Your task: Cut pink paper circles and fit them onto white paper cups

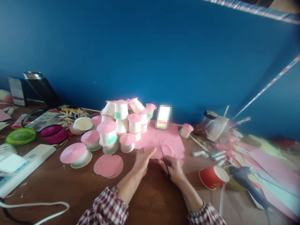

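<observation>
My left hand [141, 161] pinches a piece of pink paper [150, 146], thumb on top and fingers curled underneath. In my right hand [174, 170] is a pair of scissors [167, 167], its dark handles by my fingers and its blade pointing up and away over the paper. Beneath both hands' work lie larger pink sheets [173, 132]. Left of my left hand, overlapping pink paper discs [108, 165] rest flat on the table. Behind them stand several white paper cups [122, 125], many capped with pink discs and some stacked. The held paper's outline blends into the sheets below.
A phone [163, 117] leans at the back of the sheets. To the right are a red paper cup [212, 177], a glue gun [249, 184], markers [218, 154] and a jar [207, 120]. A power strip [30, 165] and white cable [47, 204] lie left.
</observation>
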A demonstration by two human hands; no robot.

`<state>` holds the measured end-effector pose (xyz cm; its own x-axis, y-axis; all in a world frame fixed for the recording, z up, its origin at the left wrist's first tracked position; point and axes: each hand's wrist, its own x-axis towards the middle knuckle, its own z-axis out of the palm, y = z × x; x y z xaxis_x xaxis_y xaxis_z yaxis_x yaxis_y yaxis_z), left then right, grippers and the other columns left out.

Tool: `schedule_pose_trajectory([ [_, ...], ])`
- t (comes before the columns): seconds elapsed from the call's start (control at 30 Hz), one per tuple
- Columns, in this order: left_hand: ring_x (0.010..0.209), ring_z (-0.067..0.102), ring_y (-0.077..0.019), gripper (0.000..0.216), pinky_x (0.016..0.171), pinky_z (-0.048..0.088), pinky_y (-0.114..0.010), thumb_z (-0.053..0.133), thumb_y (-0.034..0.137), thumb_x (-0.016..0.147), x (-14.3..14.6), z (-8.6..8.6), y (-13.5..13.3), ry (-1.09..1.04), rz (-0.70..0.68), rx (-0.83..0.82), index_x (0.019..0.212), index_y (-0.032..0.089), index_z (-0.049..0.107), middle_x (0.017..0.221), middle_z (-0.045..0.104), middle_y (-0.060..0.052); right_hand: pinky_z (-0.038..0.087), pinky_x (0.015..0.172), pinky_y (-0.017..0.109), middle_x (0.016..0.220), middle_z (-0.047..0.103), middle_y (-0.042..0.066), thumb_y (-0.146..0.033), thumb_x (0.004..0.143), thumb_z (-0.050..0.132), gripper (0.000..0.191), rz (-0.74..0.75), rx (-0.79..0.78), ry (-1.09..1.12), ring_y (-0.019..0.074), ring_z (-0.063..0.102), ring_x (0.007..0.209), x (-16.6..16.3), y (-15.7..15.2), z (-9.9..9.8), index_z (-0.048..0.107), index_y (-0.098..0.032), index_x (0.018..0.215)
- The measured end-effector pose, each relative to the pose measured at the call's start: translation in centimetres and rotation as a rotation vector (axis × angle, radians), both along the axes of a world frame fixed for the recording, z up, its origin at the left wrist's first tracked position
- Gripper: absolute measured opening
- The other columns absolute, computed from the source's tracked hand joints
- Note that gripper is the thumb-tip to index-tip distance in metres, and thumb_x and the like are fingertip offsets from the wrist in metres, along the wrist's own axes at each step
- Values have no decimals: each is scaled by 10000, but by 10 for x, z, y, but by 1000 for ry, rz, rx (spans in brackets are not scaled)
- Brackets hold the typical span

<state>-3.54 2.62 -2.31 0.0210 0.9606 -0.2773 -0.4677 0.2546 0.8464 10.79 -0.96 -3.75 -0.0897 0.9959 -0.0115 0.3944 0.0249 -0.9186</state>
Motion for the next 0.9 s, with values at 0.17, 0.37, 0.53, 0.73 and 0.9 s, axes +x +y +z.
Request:
schedule_pose_trajectory([
  [0.17, 629, 632, -193, 369, 586, 495, -302, 788, 342, 576, 0, -1, 1, -4, -1, -1, 821, 90, 675, 705, 687, -88, 241, 371, 191, 463, 406, -53, -510, 734, 648, 378, -6, 10, -3, 74, 367, 409, -1, -1, 1, 577, -145, 668],
  [0.37, 617, 621, -192, 380, 556, 495, -300, 800, 348, 554, 1, 4, -1, -15, 17, -3, 810, 94, 682, 686, 678, -81, 252, 374, 193, 470, 414, -55, -514, 734, 649, 378, -6, 0, 37, 74, 378, 403, -3, -1, 0, 578, -145, 690],
  [0.53, 610, 615, -189, 360, 540, 492, -288, 799, 314, 552, 2, 4, -2, 31, 31, 2, 813, 92, 686, 659, 667, -67, 263, 374, 191, 464, 420, -60, -476, 743, 657, 341, 4, -23, 93, 75, 392, 390, -4, -2, -1, 562, -150, 705],
  [0.73, 636, 626, -199, 296, 569, 496, -301, 770, 305, 597, 2, 3, -3, 29, -43, 17, 783, 92, 682, 683, 677, -80, 278, 395, 192, 496, 440, -56, -434, 746, 668, 310, 5, -29, 144, 75, 404, 417, -4, -3, -1, 562, -143, 746],
  [0.9, 668, 632, -209, 328, 593, 493, -309, 775, 312, 590, 1, 3, -3, 51, -40, 13, 827, 100, 692, 721, 691, -88, 285, 402, 192, 504, 447, -55, -425, 750, 664, 297, 9, -14, 156, 78, 415, 428, -4, -2, -2, 559, -147, 747],
])
